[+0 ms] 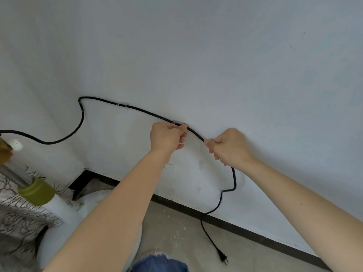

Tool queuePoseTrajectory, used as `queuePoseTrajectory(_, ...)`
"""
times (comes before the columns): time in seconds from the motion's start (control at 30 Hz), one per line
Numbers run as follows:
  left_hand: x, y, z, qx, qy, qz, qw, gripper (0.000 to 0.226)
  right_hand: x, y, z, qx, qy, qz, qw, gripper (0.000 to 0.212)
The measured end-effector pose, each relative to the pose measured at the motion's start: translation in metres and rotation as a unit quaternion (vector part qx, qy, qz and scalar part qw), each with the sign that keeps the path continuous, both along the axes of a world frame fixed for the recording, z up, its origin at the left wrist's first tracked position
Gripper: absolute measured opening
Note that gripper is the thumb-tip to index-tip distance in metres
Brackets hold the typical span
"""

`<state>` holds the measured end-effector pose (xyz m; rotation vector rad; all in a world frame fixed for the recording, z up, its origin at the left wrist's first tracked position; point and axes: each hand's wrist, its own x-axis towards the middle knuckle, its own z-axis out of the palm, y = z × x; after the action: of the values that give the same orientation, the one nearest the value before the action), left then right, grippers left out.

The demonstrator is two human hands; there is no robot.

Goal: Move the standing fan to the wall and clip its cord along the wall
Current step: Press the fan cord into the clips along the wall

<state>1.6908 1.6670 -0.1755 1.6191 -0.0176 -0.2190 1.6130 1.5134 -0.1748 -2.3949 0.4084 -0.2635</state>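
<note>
The fan's black cord (149, 113) runs along the white wall (235, 65) from the fan at the left edge. A clear clip (122, 104) holds it on the wall. My left hand (167, 137) pinches the cord at a second clear clip (177, 122). My right hand (229, 147) grips the cord a little further right and lower. Below my right hand the cord hangs loose and its plug (223, 256) lies on the floor. Of the fan, only the metal pole (15, 176), a green collar (37, 191) and the white base (62, 209) show at the lower left.
A dark baseboard (245, 225) runs along the foot of the wall. Further clear clips (201, 164) are stuck lower on the wall. A patterned cloth (17, 218) lies at the lower left. The concrete floor (176, 232) has pale specks. A denim knee (161, 264) shows at the bottom.
</note>
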Motion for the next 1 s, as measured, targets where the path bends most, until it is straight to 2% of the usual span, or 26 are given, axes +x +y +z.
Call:
queuePoseTrajectory(0.13,0.002,0.001,-0.003,-0.004,-0.009,0.006,1.000,0.019,0.001,0.005,-0.007,0.004,-0.021,-0.021,1.000,0.048)
queuePoseTrajectory(0.23,0.002,0.001,-0.007,-0.014,-0.026,0.008,1.000,0.018,-0.003,0.004,-0.011,0.069,-0.014,-0.050,0.996,0.052)
queuePoseTrajectory(0.43,-0.003,-0.003,-0.024,-0.028,-0.112,0.013,0.993,0.023,-0.015,0.004,-0.028,0.133,0.009,-0.102,0.986,0.068)
queuePoseTrajectory(0.67,0.002,-0.005,-0.044,-0.093,-0.165,-0.004,0.982,0.027,-0.010,0.005,-0.042,0.129,-0.041,-0.151,0.979,0.068)
queuePoseTrajectory(0.8,0.007,-0.010,-0.047,-0.068,-0.198,-0.045,0.977,0.021,-0.008,0.008,-0.047,0.125,-0.069,-0.178,0.974,0.067)
queuePoseTrajectory(1.0,0.011,-0.018,-0.052,-0.077,-0.225,-0.033,0.971,0.024,-0.014,0.011,-0.062,0.173,-0.113,-0.174,0.963,0.062)
